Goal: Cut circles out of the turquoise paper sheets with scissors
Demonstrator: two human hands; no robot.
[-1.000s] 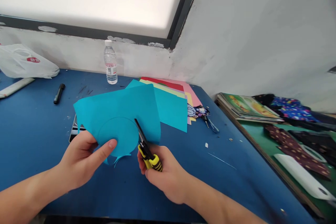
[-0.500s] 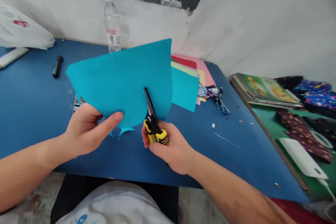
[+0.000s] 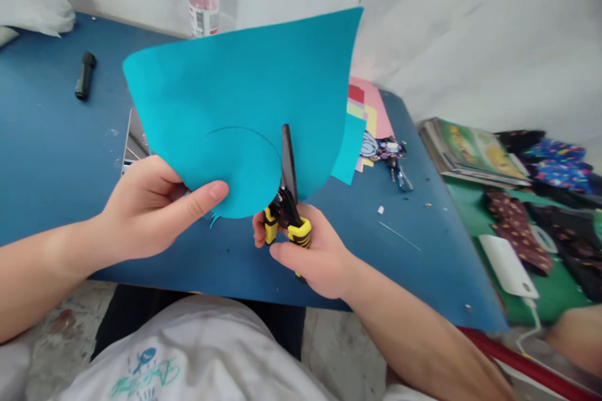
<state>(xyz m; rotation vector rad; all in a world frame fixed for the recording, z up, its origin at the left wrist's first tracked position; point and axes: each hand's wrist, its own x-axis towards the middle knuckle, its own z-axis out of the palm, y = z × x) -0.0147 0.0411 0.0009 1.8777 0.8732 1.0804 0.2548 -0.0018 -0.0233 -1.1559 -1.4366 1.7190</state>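
My left hand (image 3: 162, 207) pinches the lower left edge of a teal sheet of paper (image 3: 244, 88), thumb in front and fingers mostly behind. A thin curved line is drawn on the sheet, and its lower edge below that line is cut round. My right hand (image 3: 315, 257) grips the yellow and black handles of a pair of scissors (image 3: 286, 207). One dark blade lies in front of the paper at the right end of the drawn curve. Below the sheet, a thin curl of cut paper (image 3: 215, 220) peeks out near my left thumb.
Behind the sheet stands a plastic bottle (image 3: 204, 9). A black marker-like tube (image 3: 85, 76) lies left on the blue table (image 3: 188, 269). Coloured papers (image 3: 376, 106) and keys (image 3: 399, 175) sit at right. Past them are magazines (image 3: 475, 150) and a white power bank (image 3: 508, 266). Someone's skin shows lower right.
The sheet and scissors have shifted slightly right and up in view, and the sheet has turned so the drawn curve shows more clearly. The camera view has tilted down. Both hands keep their hold.
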